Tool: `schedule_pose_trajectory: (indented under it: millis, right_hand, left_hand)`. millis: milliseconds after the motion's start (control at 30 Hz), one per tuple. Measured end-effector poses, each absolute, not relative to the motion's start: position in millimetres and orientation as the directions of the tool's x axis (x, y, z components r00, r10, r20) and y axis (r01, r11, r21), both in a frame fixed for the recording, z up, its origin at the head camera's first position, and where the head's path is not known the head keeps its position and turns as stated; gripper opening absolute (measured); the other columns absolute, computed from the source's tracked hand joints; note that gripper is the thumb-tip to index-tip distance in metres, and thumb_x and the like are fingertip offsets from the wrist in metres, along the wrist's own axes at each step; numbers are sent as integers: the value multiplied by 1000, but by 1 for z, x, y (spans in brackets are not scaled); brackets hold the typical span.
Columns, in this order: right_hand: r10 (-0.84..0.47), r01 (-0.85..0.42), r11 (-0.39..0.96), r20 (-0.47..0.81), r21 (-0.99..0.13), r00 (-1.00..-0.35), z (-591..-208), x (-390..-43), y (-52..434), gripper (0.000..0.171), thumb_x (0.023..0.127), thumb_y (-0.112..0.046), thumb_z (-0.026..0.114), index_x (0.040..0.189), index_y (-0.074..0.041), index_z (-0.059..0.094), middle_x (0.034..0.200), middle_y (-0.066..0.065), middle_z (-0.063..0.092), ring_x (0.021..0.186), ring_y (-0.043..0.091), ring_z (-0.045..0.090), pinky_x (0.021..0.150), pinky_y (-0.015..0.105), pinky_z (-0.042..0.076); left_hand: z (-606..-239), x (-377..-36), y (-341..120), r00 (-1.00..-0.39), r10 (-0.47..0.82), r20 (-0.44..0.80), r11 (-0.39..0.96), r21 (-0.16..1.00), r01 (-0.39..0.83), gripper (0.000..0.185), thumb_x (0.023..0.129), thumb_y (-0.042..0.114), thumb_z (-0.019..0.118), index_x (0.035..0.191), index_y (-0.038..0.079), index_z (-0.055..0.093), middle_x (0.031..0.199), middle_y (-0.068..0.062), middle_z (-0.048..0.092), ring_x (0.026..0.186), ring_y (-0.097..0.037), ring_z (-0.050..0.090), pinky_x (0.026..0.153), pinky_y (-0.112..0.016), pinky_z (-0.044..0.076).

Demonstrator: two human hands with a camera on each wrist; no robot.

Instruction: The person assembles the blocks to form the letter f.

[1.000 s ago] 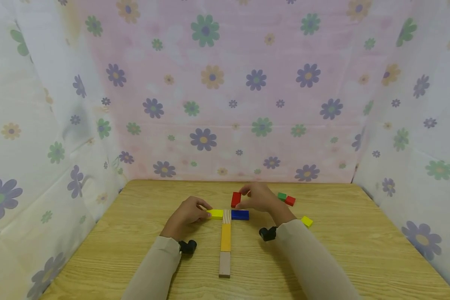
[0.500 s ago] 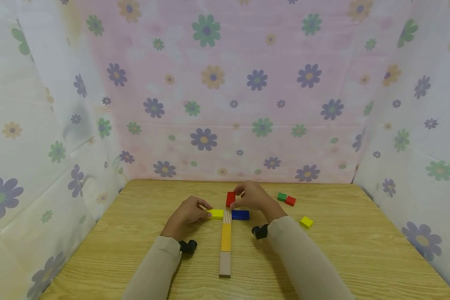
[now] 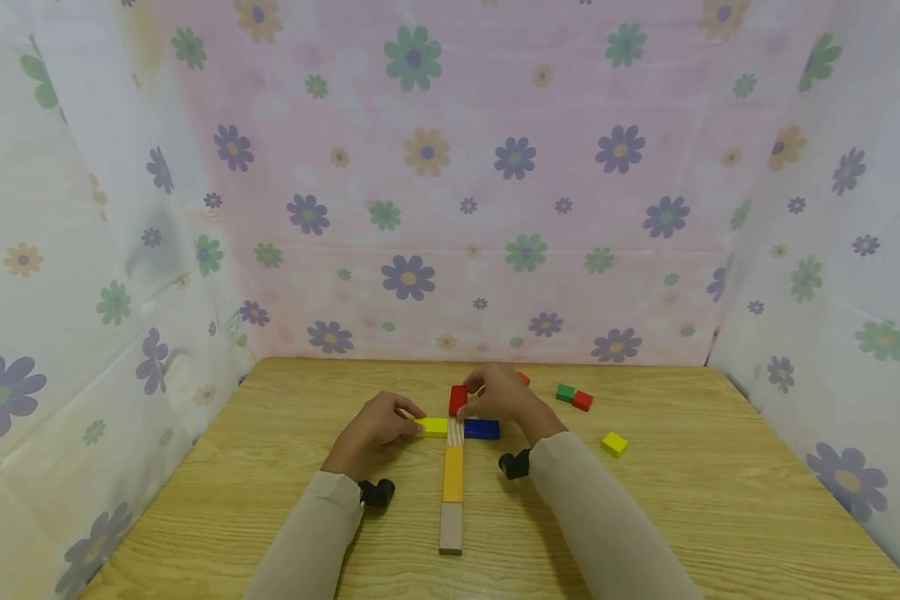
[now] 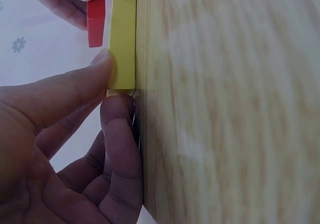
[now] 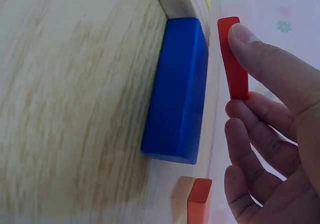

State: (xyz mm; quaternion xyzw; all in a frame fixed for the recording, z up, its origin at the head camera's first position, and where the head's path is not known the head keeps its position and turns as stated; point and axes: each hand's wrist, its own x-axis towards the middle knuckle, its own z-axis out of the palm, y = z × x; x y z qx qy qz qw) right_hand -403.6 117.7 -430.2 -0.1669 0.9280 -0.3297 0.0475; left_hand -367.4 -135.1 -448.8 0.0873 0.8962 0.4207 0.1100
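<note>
With your right hand (image 3: 504, 396) you are pinching a red block (image 3: 458, 401) between thumb and fingers, the gap between them being only as wide as the block, while your other fingers are bending loosely. You are holding that block clear of the table (image 3: 720, 500), just beyond the far end of a column of blocks. Your left hand (image 3: 378, 421) is gripping the left end of a yellow block (image 3: 433, 427), thumb and forefinger nearly closing, the remaining fingers curling beneath. That block is lying flat, its right end touching a plain wood block (image 3: 456, 432); a blue block (image 3: 482, 429) is touching the plain one's right side. Nearer you, an orange block (image 3: 453, 475) and a brown block (image 3: 451, 527) are continuing the column. Behind your right hand, an orange-red block (image 3: 523, 378) is partly hiding. Farther right, a green block (image 3: 566, 392) and a small red block (image 3: 582, 402) are touching, and a small yellow block (image 3: 614, 444) is lying nearer you.
</note>
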Motion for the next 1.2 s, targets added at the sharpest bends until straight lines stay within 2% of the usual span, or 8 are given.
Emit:
schedule_pose_trajectory:
  millis: [167, 600, 1200]
  right_hand:
    - [-339, -277, 717, 27, -640, -940, -431, -403, 118, 55, 78, -32, 93, 123, -9, 74, 116, 4, 73, 104, 21, 69, 90, 40, 60]
    - [-325, -253, 710, 13, -657, -946, -435, -403, 118, 55, 79, -33, 92, 124, -8, 73, 115, 5, 73, 102, 20, 68, 91, 41, 59]
    - [-328, -240, 698, -3, -675, -945, -442, -407, 120, 53, 80, -34, 91, 124, -10, 74, 113, 1, 73, 103, 18, 69, 94, 41, 58]
  left_hand:
    - [-449, -366, -135, -961, 242, -132, 609, 792, 45, 20, 92, 15, 79, 112, 12, 80, 97, -6, 72, 77, -19, 66, 68, -31, 56]
    - [-448, -366, -135, -962, 249, -112, 620, 782, 69, 22, 90, 15, 80, 112, 13, 80, 102, -5, 74, 77, -16, 68, 71, -32, 59]
    - [-448, -365, -134, -963, 238, -122, 638, 767, 61, 20, 91, 17, 80, 111, 14, 81, 99, -5, 74, 78, -16, 68, 71, -31, 58]
